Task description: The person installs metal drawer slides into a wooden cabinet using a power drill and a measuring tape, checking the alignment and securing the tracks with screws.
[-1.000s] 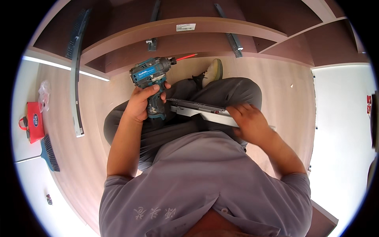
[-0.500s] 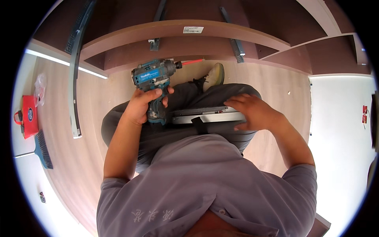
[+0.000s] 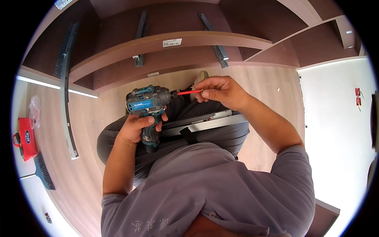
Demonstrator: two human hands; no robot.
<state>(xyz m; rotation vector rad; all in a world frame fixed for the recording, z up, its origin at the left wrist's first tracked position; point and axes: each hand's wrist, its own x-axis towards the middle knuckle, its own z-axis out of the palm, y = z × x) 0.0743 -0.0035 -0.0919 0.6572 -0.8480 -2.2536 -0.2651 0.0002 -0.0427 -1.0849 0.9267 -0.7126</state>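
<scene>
My left hand [image 3: 139,127] is wrapped round the grip of a teal and black cordless impact driver [image 3: 148,102], which points to the right. A long red screwdriver bit [image 3: 188,93] sticks out of its chuck. My right hand [image 3: 221,93] pinches the tip end of that bit between thumb and fingers; whether a screw is there too is hidden by the fingers. Across my lap lies a metal drawer slide [image 3: 205,123], below both hands and touched by neither. A black strap [image 3: 188,135] lies over its near edge.
Ahead stands a brown cabinet [image 3: 169,41] with drawer slides [image 3: 215,41] fixed inside. One long rail [image 3: 66,98] juts out toward me at the left. A red bag [image 3: 27,139] and a broom [image 3: 43,172] are by the left wall. A white wall [image 3: 335,118] rises at the right.
My right hand has left the drawer slide on my lap and moved up to grip the bit's tip. The impact driver has come slightly lower and nearer. The view has shifted a little.
</scene>
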